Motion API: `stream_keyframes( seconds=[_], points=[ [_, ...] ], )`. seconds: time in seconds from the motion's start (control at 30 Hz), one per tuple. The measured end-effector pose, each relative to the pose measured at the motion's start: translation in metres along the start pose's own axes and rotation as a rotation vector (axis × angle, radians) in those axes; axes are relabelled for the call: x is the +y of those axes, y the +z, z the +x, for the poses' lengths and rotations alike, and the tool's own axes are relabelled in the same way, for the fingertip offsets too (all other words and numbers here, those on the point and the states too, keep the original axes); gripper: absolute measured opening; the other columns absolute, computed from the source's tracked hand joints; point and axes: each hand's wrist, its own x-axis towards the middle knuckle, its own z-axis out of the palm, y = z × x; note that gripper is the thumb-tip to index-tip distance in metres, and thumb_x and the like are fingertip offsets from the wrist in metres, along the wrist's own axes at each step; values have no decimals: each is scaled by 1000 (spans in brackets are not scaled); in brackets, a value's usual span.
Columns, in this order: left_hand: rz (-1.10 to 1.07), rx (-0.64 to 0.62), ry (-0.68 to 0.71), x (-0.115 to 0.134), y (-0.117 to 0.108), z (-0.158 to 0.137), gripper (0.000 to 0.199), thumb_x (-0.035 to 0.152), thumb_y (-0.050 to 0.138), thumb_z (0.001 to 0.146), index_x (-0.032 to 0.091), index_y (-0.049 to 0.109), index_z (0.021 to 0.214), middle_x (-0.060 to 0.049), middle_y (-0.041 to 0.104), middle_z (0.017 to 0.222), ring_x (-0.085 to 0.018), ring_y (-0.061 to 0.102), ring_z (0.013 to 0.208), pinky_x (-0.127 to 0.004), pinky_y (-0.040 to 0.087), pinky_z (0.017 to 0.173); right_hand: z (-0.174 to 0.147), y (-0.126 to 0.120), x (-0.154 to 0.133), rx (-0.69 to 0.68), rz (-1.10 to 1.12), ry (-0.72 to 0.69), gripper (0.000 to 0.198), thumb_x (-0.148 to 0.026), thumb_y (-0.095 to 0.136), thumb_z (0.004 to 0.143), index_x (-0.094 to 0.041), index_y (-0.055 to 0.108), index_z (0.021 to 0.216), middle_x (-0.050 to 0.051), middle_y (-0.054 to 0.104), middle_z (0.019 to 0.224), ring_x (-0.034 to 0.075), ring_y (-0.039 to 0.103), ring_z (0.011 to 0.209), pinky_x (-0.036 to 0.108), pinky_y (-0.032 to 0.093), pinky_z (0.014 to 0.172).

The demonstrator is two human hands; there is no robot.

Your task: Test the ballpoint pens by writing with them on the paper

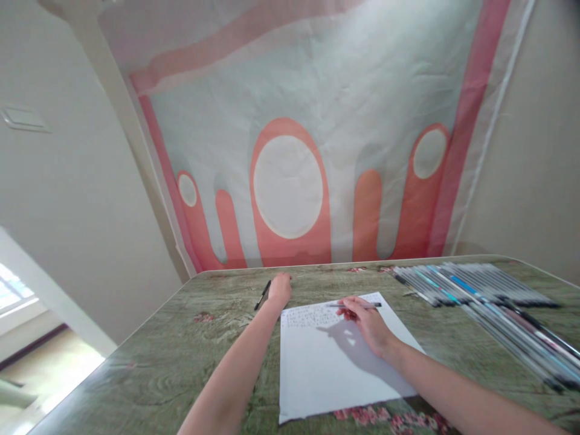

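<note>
A white sheet of paper (326, 368) lies on the table, with several lines of small dark handwriting across its top. My right hand (362, 319) rests on the upper right of the sheet, fingers closed around a pen (374, 305) with a dark end. The pen lies nearly level, its thin end pointing left over the writing. My left hand (280, 290) is on the table just beyond the paper's top left corner. Its fingers are mostly hidden behind the back of the hand. Beside it on the left is a black pen (261, 296); whether they touch is unclear.
Many pens and refills (480, 287) lie in rows on the table's right side, some blue or turquoise. The wood-patterned table (181, 350) has pink flower prints. A grey and pink printed sheet (290, 72) stands behind the far edge. A window (13, 287) is at left.
</note>
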Motion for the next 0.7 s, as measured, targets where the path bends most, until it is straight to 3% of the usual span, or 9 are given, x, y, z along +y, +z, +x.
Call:
stream_keyframes(
  seconds=[0.23, 0.27, 0.37, 0.43, 0.7],
  points=[
    [-508, -6, -21, 37, 22, -31, 23, 17, 52, 75, 12, 61, 96, -6, 64, 80, -12, 58, 70, -25, 46, 69, -1, 0, 1, 28, -37, -55, 18, -38, 62, 70, -22, 63, 76, -1, 57, 62, 14, 46, 62, 27, 34, 61],
    [-626, -12, -48, 42, 25, -38, 24, 18, 52, 75, 12, 60, 97, -6, 64, 77, -10, 58, 65, -24, 46, 66, -1, 0, 1, 31, -50, -61, 18, -38, 62, 70, -22, 64, 76, -1, 57, 63, 13, 46, 62, 26, 34, 61],
    [-1279, -12, -259, 52, 32, -58, 21, 14, 59, 70, 10, 58, 90, -4, 61, 69, -8, 57, 60, -23, 47, 67, 0, 0, 1, 33, -48, -53, 18, -38, 62, 69, -22, 65, 78, 0, 60, 66, 14, 47, 63, 27, 34, 62],
    [-1510, 5, -340, 55, 31, -66, 20, 9, 60, 69, 11, 56, 88, -2, 60, 66, -8, 58, 61, -23, 47, 70, 1, 0, 2, 24, -6, -18, 20, -38, 62, 69, -22, 66, 80, 1, 62, 68, 14, 49, 64, 27, 36, 63],
    [-1710, 19, -437, 64, 28, -76, 21, 1, 55, 73, 10, 53, 92, -4, 62, 68, -8, 60, 64, -21, 47, 74, -1, 0, 0, 3, 51, 48, 32, -40, 59, 70, -16, 67, 90, 6, 68, 78, 16, 53, 68, 28, 39, 66]
  ],
)
